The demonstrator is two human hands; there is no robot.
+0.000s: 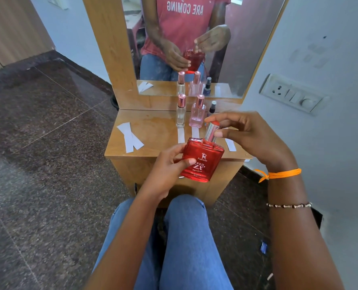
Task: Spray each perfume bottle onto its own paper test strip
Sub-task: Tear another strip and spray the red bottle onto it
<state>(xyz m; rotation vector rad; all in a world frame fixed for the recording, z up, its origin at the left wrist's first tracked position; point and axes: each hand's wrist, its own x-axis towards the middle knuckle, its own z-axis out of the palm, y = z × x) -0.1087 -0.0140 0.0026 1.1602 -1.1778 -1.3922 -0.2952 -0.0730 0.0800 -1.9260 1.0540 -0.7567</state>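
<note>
My left hand (169, 164) grips a flat red perfume bottle (203, 162) above the table's front edge. My right hand (251, 137) pinches the bottle's silver cap (212, 130) with thumb and fingers. On the wooden table (153, 130) stand a clear bottle (180, 111) with a pink cap, a pink bottle (198, 114) and a small dark spray bottle (212, 107). White paper strips lie in front of the bottles: one (181, 135) by the clear bottle, one (195, 132) by the pink bottle, one (230, 144) at the right.
Two spare strips (130, 137) lie crossed at the table's left. A mirror (186, 42) rises behind the table. A wall socket panel (291, 95) is on the right wall. My knees (184, 227) are in front of the table, above a dark stone floor.
</note>
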